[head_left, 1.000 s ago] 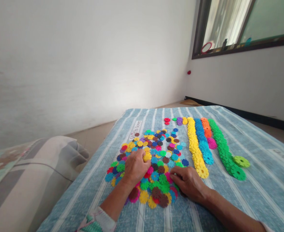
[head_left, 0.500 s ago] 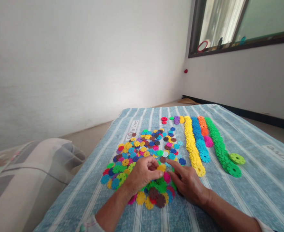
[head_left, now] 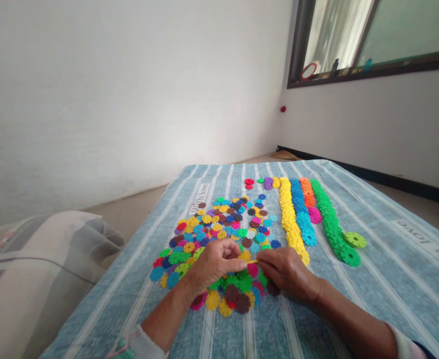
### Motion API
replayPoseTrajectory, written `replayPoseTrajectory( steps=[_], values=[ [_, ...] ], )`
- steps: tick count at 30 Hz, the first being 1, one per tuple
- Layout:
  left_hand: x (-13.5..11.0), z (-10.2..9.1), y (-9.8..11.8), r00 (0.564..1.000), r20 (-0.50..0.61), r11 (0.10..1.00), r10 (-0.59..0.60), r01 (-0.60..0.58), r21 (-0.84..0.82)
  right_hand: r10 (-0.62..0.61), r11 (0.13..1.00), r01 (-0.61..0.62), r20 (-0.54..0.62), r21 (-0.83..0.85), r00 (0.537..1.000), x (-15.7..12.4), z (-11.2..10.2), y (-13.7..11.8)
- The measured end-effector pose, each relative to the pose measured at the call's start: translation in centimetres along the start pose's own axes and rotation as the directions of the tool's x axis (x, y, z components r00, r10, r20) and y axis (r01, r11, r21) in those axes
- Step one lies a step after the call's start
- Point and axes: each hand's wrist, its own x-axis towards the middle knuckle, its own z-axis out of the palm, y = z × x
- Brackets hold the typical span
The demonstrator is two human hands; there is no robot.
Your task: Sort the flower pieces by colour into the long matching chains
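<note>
A yellow notched plastic disc (head_left: 252,262), seen nearly edge-on, bridges the fingertips of both hands above a loose pile. My left hand (head_left: 217,263) is closed, thumb and curled fingers at the disc's left end. From the other side my right hand (head_left: 288,271) pinches its right end, fingers pressed together. Part of the disc is covered by the fingers. Beneath and around the hands spread mixed-colour notched discs (head_left: 213,300), among them green, brown, blue, pink and yellow ones. A pink disc (head_left: 252,270) lies just below the held one.
To the right run rows of overlapping discs: a long yellow row (head_left: 288,214), a blue row (head_left: 297,197), a short orange row (head_left: 307,192) and a long green row (head_left: 329,214). Red discs (head_left: 249,182) sit at the back. Striped cloth (head_left: 129,299) covers the surface.
My right hand's fingers, spread over the pile before, have closed on the yellow disc at my left fingertips. The whole view has shifted slightly.
</note>
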Motion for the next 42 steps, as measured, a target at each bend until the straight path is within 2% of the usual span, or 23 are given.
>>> replayPoseTrajectory(
  steps=[4,8,13,18,21,25,31,34,37,42],
  values=[
    [0.4,-0.3,-0.3,0.99,-0.103,0.992,0.094,-0.084,0.098,0.08,0.997,-0.08,0.015,-0.015,0.997,0.4,-1.8,0.9],
    [0.8,-0.3,-0.9,0.958,-0.214,0.956,0.191,-0.133,0.261,0.168,0.986,-0.167,0.042,-0.028,0.985,0.6,-4.8,1.8],
    [1.1,-0.3,-1.4,0.926,-0.249,0.889,0.283,-0.156,0.43,0.279,0.96,-0.275,0.126,-0.05,0.952,0.5,-8.6,2.3],
    [1.2,-0.1,-1.7,0.922,-0.228,0.828,0.313,-0.147,0.542,0.421,0.907,-0.395,0.244,-0.147,0.874,0.3,-10.7,2.3],
    [1.3,0.0,-1.8,0.914,-0.224,0.791,0.339,-0.148,0.593,0.46,0.887,-0.418,0.301,-0.196,0.835,0.2,-11.1,2.3],
    [1.3,-0.1,-1.8,0.901,-0.23,0.759,0.367,-0.146,0.635,0.471,0.879,-0.396,0.359,-0.264,0.806,0.2,-10.7,2.4],
    [1.4,-0.4,-1.9,0.88,-0.261,0.735,0.397,-0.134,0.665,0.516,0.848,-0.411,0.343,-0.334,0.785,0.1,-10.1,3.0],
    [1.3,-0.5,-2.0,0.873,-0.262,0.724,0.411,-0.138,0.676,0.52,0.84,-0.408,0.317,-0.357,0.794,0.0,-10.0,3.5],
    [1.3,-0.5,-2.0,0.864,-0.257,0.72,0.432,-0.159,0.676,0.494,0.846,-0.377,0.286,-0.377,0.821,0.0,-10.0,3.7],
    [1.3,-0.4,-2.1,0.865,-0.251,0.715,0.434,-0.161,0.68,0.377,0.912,-0.296,0.294,-0.285,0.878,0.4,-8.5,2.0]
  ],
)
